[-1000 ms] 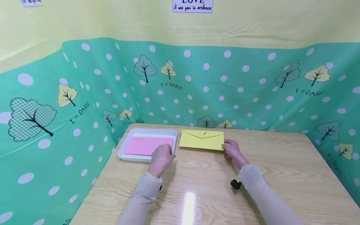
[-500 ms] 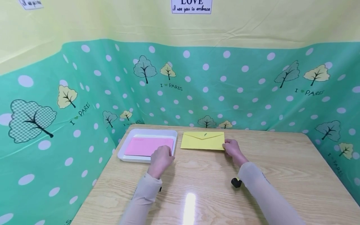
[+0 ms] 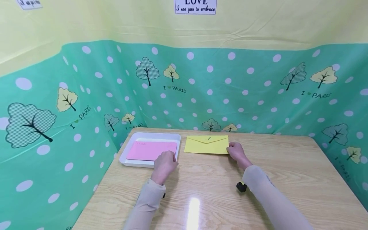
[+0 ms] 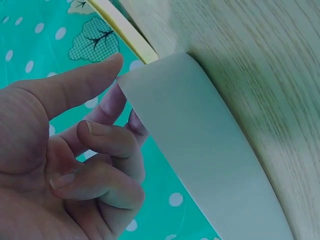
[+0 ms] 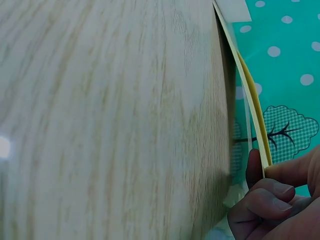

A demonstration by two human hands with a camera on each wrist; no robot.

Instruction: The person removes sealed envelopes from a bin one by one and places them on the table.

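A pink envelope (image 3: 149, 151) lies in a shallow white tray (image 3: 179, 140) at the table's back left. My left hand (image 3: 165, 164) is at the tray's front right corner. In the left wrist view its thumb rises above the white rim (image 4: 200, 145), with the other fingers bent loosely on the inner side and a gap between thumb and index finger. To the right of the tray, a yellow envelope (image 3: 205, 147) faces flap side up. My right hand (image 3: 237, 151) pinches its right end between thumb and index finger. The right wrist view shows the yellow envelope (image 5: 250, 90) edge-on, slightly bowed.
Both hands work over a wooden table (image 3: 212, 179) with a bright light reflection near its front. A green, polka-dotted cloth (image 3: 230, 86) with printed trees hangs behind and at the sides. A black device (image 3: 241, 187) shows at the right wrist.
The yellow envelope's upper edge and left end sit slightly lower in the head view, while its right end stays pinched by my right hand. My left hand stays by the tray corner.
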